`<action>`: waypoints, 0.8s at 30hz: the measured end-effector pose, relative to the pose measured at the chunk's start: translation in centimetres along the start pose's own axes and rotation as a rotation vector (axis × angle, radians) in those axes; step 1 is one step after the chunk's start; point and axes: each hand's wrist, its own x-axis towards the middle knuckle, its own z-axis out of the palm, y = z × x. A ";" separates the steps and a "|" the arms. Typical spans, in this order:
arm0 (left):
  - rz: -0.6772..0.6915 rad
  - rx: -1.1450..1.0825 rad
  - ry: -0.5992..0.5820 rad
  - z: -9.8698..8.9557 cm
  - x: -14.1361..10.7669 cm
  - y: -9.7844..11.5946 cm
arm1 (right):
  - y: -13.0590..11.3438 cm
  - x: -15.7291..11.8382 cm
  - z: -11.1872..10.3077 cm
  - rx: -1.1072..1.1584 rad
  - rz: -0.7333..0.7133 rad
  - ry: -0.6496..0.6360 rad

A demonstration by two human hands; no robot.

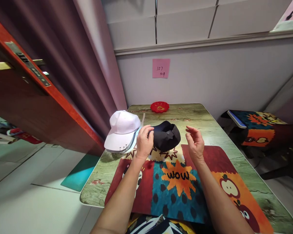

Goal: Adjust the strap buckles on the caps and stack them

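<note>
Clock centred on the black cap (pixel 171 141), 12 toward the wall (pixel 197 81). The cap lay near mid-table, overlapping the far border of the patterned mat (pixel 153 195) as I saw it.

My left hand (pixel 144 141) was at 9, fingers curved and drawn narrow toward the thumb, at the cap's near-left side; whether it gripped the cap, I could not tell. Room was tight on that side: the white cap (pixel 123 126) sat just past the hand, between 9 and 10, its brim reaching the left edge of the table (pixel 212 133).

My right hand (pixel 195 143) was at 3, thumb and curved fingers parted wide, with tabletop showing between hand and cap. From there wood-grain surface ran on to the right edge, the widest room observed. Beyond that edge, near 2 to 3, a second mat (pixel 258 122) lay well apart.

At 12, the red dish (pixel 160 107) stood close to the back edge, with tabletop between it and the black cap.
</note>
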 end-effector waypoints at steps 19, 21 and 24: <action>-0.194 0.355 -0.607 1.2 0.2 2.3 | -8.7 4.8 0.3 -0.970 -0.190 -0.858; -0.182 0.327 -0.642 1.2 -0.1 2.2 | -8.8 5.1 0.0 -0.955 -0.133 -0.844; -0.143 0.320 -0.722 1.3 -0.6 2.1 | -8.7 5.4 -0.9 -0.853 -0.101 -0.859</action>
